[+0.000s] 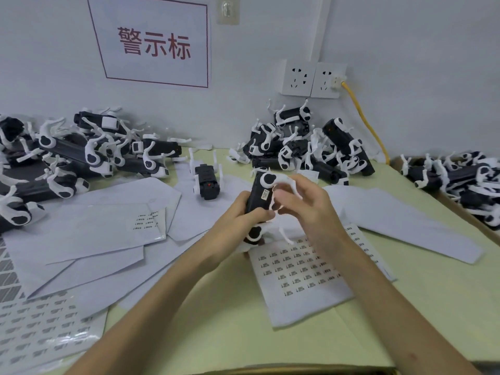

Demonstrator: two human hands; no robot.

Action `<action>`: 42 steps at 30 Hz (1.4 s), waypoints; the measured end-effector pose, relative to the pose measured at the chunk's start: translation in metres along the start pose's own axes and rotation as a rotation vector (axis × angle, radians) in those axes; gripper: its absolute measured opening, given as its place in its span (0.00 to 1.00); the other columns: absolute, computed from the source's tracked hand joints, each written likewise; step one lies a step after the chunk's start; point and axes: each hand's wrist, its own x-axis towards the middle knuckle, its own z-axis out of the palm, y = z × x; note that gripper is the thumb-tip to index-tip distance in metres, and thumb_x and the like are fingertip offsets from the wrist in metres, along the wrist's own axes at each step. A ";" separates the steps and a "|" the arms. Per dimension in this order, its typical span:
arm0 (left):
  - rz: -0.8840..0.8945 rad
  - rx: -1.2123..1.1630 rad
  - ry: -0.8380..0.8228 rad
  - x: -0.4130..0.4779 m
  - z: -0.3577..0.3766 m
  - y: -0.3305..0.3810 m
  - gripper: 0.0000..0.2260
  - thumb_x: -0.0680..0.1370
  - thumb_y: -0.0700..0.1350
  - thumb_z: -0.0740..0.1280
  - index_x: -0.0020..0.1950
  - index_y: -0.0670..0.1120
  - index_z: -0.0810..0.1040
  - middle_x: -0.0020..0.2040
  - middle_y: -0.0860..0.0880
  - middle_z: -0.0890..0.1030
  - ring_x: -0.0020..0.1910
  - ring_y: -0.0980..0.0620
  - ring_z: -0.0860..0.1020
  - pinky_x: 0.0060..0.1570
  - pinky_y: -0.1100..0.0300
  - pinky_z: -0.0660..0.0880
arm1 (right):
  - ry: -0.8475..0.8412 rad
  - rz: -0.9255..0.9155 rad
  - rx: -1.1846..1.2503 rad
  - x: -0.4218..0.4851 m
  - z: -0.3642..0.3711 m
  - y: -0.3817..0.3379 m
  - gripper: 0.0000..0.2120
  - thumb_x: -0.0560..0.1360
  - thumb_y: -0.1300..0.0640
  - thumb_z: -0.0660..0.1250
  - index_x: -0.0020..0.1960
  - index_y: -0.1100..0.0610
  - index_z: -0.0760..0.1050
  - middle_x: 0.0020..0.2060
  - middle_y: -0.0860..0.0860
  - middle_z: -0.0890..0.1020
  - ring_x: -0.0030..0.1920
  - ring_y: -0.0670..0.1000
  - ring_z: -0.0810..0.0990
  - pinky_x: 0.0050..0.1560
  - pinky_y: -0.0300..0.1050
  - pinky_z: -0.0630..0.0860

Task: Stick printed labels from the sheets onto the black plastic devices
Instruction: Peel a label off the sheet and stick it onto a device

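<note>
Device point(257, 197) prob. light, stiff; grip the black body. Your L hand point(239, 212) fingers wrap it, R hand point(305, 205) fingers pinch its white leg point(280, 180).

Black devices point(261, 197) carry white parts; white label sheets point(297, 277) show dark print rows; pale yellow-green surface point(405, 307); yellow cable point(362, 115).

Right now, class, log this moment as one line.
left grip: holds device | right grip: pinches its white leg | label: on device | label sheet: under right forearm
</note>
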 end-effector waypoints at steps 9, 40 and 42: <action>0.102 0.091 -0.032 -0.003 -0.008 0.008 0.13 0.74 0.58 0.68 0.53 0.53 0.81 0.40 0.51 0.81 0.35 0.49 0.80 0.33 0.55 0.70 | 0.162 0.009 -0.277 -0.001 -0.005 -0.004 0.21 0.71 0.43 0.68 0.62 0.46 0.77 0.61 0.44 0.78 0.58 0.40 0.75 0.54 0.34 0.70; 0.004 -0.211 0.424 0.015 -0.012 -0.001 0.14 0.85 0.52 0.56 0.60 0.47 0.78 0.60 0.49 0.80 0.50 0.47 0.84 0.43 0.55 0.75 | 0.516 0.114 0.802 0.005 -0.106 -0.017 0.23 0.83 0.48 0.57 0.74 0.56 0.71 0.61 0.55 0.84 0.55 0.55 0.85 0.54 0.48 0.76; 0.001 -0.199 0.427 0.014 -0.012 0.000 0.13 0.85 0.51 0.57 0.59 0.49 0.78 0.60 0.49 0.80 0.50 0.47 0.84 0.44 0.55 0.76 | 0.506 0.182 0.590 0.008 -0.092 -0.017 0.19 0.81 0.50 0.60 0.69 0.54 0.76 0.56 0.53 0.86 0.46 0.52 0.86 0.51 0.47 0.75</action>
